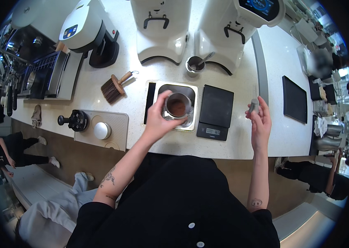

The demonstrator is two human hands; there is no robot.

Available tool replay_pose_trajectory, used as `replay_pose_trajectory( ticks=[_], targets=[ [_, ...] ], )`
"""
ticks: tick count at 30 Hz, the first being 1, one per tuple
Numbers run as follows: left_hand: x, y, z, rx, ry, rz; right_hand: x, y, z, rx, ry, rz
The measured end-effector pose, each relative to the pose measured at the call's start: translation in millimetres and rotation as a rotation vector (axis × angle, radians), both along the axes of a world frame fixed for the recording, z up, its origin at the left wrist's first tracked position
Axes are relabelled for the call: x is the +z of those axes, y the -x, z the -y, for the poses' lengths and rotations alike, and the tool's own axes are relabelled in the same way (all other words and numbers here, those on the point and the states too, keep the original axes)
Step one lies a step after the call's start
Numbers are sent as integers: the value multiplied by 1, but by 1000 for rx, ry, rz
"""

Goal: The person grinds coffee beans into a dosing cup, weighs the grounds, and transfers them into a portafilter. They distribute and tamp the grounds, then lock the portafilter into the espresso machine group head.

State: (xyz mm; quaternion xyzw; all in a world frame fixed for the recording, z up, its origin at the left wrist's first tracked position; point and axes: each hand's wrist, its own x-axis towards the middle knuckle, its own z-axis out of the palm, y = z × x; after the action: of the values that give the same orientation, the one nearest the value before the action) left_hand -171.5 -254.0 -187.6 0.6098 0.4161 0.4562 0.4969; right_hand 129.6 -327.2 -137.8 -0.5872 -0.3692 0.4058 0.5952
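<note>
My left hand (159,117) grips a metal dosing cup (178,105) with brown ground coffee inside, above a steel-rimmed recessed basin (196,93) in the counter. Raised over the counter at the right, my right hand (259,119) pinches a small grey object (254,104), blurred, whose kind I cannot tell. Between the hands lies a black digital scale (216,107) with a lit display. Behind the basin stands another metal cup (193,68) with a spoon (207,57) in it.
White coffee grinders (162,40) line the back. A wooden-handled brush (112,88) lies left of the basin. A tamping mat (120,124) carries a black tool (80,120) and a silver round tamper or leveller (102,130). A black tray (294,99) lies right. People stand at both sides.
</note>
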Motion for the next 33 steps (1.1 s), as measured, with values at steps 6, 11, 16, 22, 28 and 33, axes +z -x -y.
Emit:
replay_pose_trajectory(
  ticks=[6, 11, 16, 22, 28, 33],
  targets=[
    [-49, 69, -30, 410, 28, -130, -102, -51, -42, -157, 70, 120],
    [-58, 83, -34, 484, 63, -201, -138, -62, -51, -134, 186, 498],
    [-57, 85, -29, 509, 183, -249, -134, -51, -52, -135, 204, 629],
    [1, 111, 1, 298, 278, -239, -169, -78, -49, -192, 164, 538],
    [109, 254, 25, 815, -183, -48, -148, -61, -24, -475, 94, 559],
    [98, 487, 2, 1659, -578, -181, -92, -13, -9, -802, -158, 688]
  ],
)
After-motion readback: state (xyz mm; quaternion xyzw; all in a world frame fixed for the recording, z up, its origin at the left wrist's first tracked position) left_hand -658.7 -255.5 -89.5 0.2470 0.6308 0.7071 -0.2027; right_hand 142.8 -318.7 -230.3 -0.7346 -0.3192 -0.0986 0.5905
